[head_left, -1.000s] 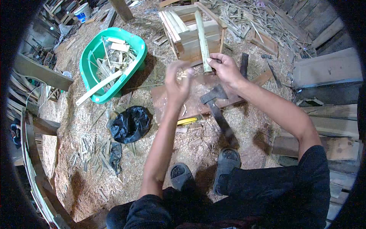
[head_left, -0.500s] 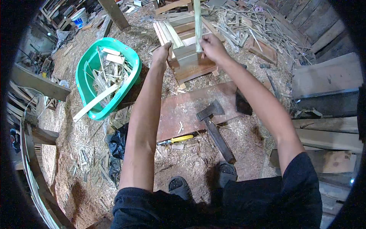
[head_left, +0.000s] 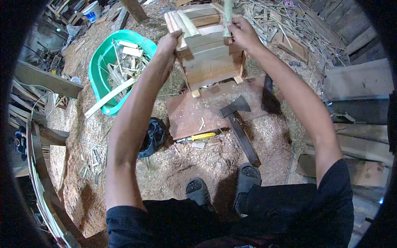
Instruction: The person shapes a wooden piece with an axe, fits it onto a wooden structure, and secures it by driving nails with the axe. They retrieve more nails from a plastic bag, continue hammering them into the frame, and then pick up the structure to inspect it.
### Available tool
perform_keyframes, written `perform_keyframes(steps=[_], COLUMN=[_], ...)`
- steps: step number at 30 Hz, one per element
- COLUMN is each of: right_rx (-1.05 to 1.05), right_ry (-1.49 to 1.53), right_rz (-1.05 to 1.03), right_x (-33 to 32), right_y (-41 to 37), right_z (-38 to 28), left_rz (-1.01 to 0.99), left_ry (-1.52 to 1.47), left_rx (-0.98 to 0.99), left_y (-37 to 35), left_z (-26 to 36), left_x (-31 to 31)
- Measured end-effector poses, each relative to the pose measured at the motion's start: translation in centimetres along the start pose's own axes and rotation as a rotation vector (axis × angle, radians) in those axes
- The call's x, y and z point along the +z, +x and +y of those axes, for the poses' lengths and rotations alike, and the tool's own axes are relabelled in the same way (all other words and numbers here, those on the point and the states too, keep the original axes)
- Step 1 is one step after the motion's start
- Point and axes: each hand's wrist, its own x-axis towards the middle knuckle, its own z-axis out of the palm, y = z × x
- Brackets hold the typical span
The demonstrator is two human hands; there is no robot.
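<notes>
A wooden box frame [head_left: 211, 68] with small block feet stands in front of me, its near feet at the far edge of a reddish board [head_left: 186, 115]. My left hand [head_left: 169, 44] is closed on the end of a pale wooden slat [head_left: 173, 29] at the box's top left corner. Beside that slat, other pale slats [head_left: 188, 22] lie across the top. With thumb and fingers, my right hand [head_left: 247, 35] pinches a thin greenish wood strip [head_left: 228, 18] near its lower end, over the box's right side.
An axe [head_left: 237, 109] lies across the board, near a yellow-handled tool [head_left: 202, 136]. On the left, a green plastic tub [head_left: 94, 78] holds wood scraps. A black plastic bag [head_left: 153, 138] lies below my left forearm. Sawdust covers the floor, with planks [head_left: 357, 82] stacked at right.
The box has come nearer, its feet now at the board's far edge, and its front faces me more squarely. Both hands keep their holds. The view has shifted slightly.
</notes>
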Motion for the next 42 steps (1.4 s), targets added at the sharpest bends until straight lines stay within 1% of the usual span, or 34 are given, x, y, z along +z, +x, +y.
perform_keyframes(steps=[1,3,4,5,7,8,10,12,13,14,15,16,17,18,19,20,22,23,24,25,26,29,30,32,33,34,35,37,38,40,42], right_rx=[-0.029,-0.079,-0.082,-0.069,-0.041,-0.04,-0.09,-0.127,-0.103,-0.088,-0.075,-0.069,-0.07,-0.068,-0.064,-0.099,-0.12,-0.129,-0.023,-0.032,-0.044,-0.063,-0.062,-0.032,-0.05,-0.067,-0.085,-0.092,-0.095,-0.108,-0.071], right_ry=[0.035,0.098,0.14,0.131,0.109,0.106,0.11,0.11,0.132,0.15,0.165,0.081,0.065,0.052,0.041,-0.038,-0.024,-0.019,-0.032,-0.044,-0.057,-0.043,-0.04,-0.084,-0.079,-0.077,-0.075,-0.062,-0.035,0.021,0.045], right_rz=[-0.039,-0.127,-0.147,-0.186,-0.26,-0.295,-0.275,-0.231,-0.244,-0.257,-0.274,-0.302,-0.317,-0.334,-0.351,-0.315,-0.3,-0.292,-0.368,-0.344,-0.323,-0.305,-0.311,-0.306,-0.284,-0.261,-0.233,-0.196,-0.195,-0.196,-0.171], right_x=[0.0,0.6,1.0,1.3,1.5,1.5,1.9,2.5,3.0,3.3,3.5,3.7,3.9,4.1,4.4,4.5,4.9,5.0,4.5,4.4,4.3,3.8,3.6,3.0,2.7,2.4,1.9,0.9,0.4,-0.4,-0.8], right_y=[-1.3,-5.1,-6.7,-8.6,-12.1,-13.1,-13.3,-13.9,-14.7,-15.4,-16.0,-16.6,-17.2,-17.7,-18.2,-18.2,-17.4,-17.4,-17.6,-17.6,-17.6,-17.6,-17.4,-17.5,-17.3,-17.1,-16.8,-16.4,-16.1,-15.9,-15.8], right_z=[-1.8,-4.9,-5.5,-6.0,-7.8,-8.7,-8.3,-8.4,-8.5,-8.8,-9.0,-8.7,-8.5,-8.3,-8.0,-7.9,-7.4,-7.1,-8.1,-7.9,-7.8,-7.8,-7.6,-7.6,-7.3,-6.8,-6.3,-5.9,-5.6,-5.5,-5.8], left_rz=[0.057,-0.042,-0.006,-0.057,0.082,0.071,0.045,-0.029,-0.065,-0.038,-0.051,-0.061,-0.07,-0.055,-0.033,-0.01,0.025,0.017,0.009,0.002,0.041,0.1,0.068,0.034,0.017,-0.004,-0.044,-0.044,-0.082,-0.111,-0.109], left_ry=[0.002,0.013,0.002,0.019,0.034,0.053,0.103,0.144,0.16,0.256,0.228,0.2,0.173,0.212,0.212,0.213,0.187,0.182,0.176,0.169,0.135,0.192,0.17,0.163,0.158,0.047,-0.022,-0.04,-0.054,0.006,0.06], left_rx=[0.029,0.015,0.012,-0.05,-0.037,-0.036,-0.027,-0.05,-0.058,-0.089,-0.111,-0.136,-0.163,-0.188,-0.157,-0.126,-0.06,-0.065,-0.064,-0.066,-0.043,-0.046,-0.023,-0.043,-0.048,0.003,0.001,0.01,-0.004,-0.019,-0.008], left_y=[-2.6,-6.2,-7.1,-8.5,-11.3,-12.7,-14.7,-16.2,-17.0,-18.0,-18.8,-19.5,-20.1,-20.9,-21.2,-21.3,-21.0,-20.6,-20.6,-20.7,-21.0,-21.7,-20.8,-19.5,-18.7,-18.0,-17.0,-17.3,-17.3,-17.5,-18.1], left_z=[0.6,2.3,2.7,2.9,3.3,3.4,3.7,3.7,3.8,3.9,3.7,3.3,3.0,2.6,2.1,1.4,0.2,-0.2,0.0,0.1,0.0,0.7,0.1,-1.1,-1.9,-3.2,-4.1,-4.2,-4.5,-4.9,-5.1], left_x=[0.2,-1.0,-1.3,-2.2,-2.2,-2.1,-2.1,-3.0,-3.3,-3.7,-3.9,-4.3,-4.5,-4.5,-4.5,-4.7,-5.5,-5.9,-5.7,-5.6,-5.3,-3.6,-4.1,-4.4,-4.4,-4.2,-4.2,-2.4,-1.8,-0.3,1.0])
